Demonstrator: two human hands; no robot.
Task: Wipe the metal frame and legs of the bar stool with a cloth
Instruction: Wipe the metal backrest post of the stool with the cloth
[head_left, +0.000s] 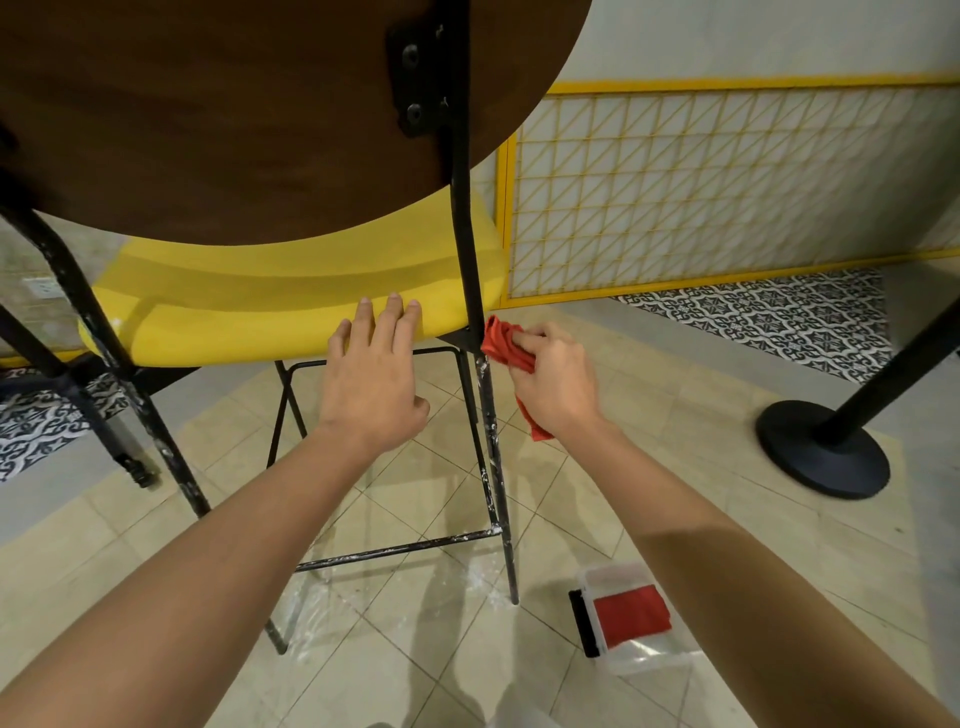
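The right hand (553, 382) has its grip clamped on a bunched red cloth (501, 345), pressing it against a black metal leg (488, 405) of the bar stool (234, 130), just under the yellow seat (260, 317). Just left of that grip, the left hand (371, 384) rests straight fingers on the seat's near edge, holding nothing. Below the grip the leg is flecked white down to a crossbar (400, 548). Further down and to the right, on the tiled floor (415, 649), sits a clear plastic box (644, 657) holding a folded red rag (631, 616).
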